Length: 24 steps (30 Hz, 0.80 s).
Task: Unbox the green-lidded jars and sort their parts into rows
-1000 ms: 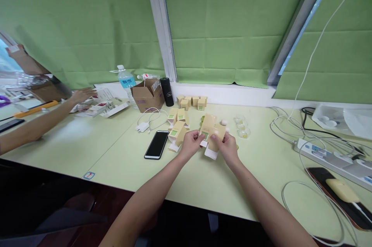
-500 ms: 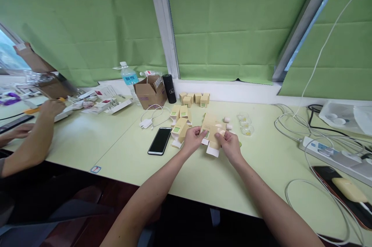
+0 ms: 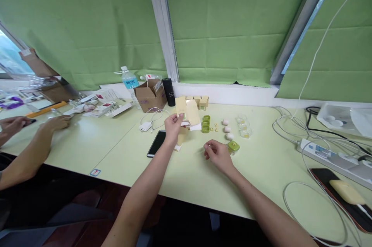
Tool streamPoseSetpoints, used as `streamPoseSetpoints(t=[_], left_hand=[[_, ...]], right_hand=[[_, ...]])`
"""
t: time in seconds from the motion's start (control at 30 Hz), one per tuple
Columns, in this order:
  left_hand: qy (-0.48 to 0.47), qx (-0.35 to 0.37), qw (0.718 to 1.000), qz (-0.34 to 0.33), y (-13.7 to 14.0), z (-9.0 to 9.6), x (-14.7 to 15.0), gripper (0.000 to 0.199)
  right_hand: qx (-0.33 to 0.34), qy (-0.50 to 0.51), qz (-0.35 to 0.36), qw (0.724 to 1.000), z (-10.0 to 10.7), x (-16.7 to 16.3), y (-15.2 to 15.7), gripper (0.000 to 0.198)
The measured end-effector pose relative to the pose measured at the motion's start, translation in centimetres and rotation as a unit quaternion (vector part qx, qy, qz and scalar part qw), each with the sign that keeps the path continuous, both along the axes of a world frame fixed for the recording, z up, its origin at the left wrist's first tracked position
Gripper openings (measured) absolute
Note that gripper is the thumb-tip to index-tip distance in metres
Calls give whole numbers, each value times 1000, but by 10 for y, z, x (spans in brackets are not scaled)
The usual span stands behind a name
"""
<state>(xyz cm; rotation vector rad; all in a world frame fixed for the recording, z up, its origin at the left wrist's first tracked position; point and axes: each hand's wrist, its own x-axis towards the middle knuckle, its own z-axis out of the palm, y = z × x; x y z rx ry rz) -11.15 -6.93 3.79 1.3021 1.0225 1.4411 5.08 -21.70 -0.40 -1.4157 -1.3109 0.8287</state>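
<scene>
My left hand (image 3: 173,126) pinches an unfolded tan cardboard box (image 3: 192,113) by its edge, above other small tan boxes that it partly hides. My right hand (image 3: 217,155) is lower on the table with loosely curled fingers; I see nothing in it. Just right of it is a small green-lidded container (image 3: 233,146). Behind the right hand stand green square cups (image 3: 206,124) in a column, tiny yellow pieces (image 3: 215,127), whitish rounded pieces (image 3: 226,129) and clear plastic cups (image 3: 243,125). More tan boxes (image 3: 204,102) stand near the wall.
A black phone (image 3: 156,143) lies under my left forearm, near a white charger (image 3: 145,125). Farther back are an open carton (image 3: 150,98) and a black bottle (image 3: 168,91). Right are cables and a power strip (image 3: 334,160). Another person's hands (image 3: 56,123) are at far left.
My left hand has carried the cardboard box up and left. My right hand has let go of it and dropped slightly left, revealing the green cups, yellow pieces and green-lidded container.
</scene>
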Motion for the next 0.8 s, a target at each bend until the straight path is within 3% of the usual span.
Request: streamPoseSetpoints(t=[0.13,0.23,0.3,0.4,0.57,0.8], left_hand=[[120,27,990,62,29,21,-10,36],[313,13,945,92,51,28,-5,32],[378,5,921,97,63,28,3,29],[431,-1,897,102,75,22,19,27],[544,0,832,103,83,12,44,23],[626,43,772,103,83,1,62,40]], right_hand=[[3,-112,29,993,2,-5,-5,19],[4,-156,31,987,4,-6,-6,19],[1,-170,30,985,4,-6,-6,19],[1,-184,36,982,1,-6,-5,18],[7,-205,39,978,-5,-6,-3,17],[13,-241,43,969,-4,-8,-4,16]])
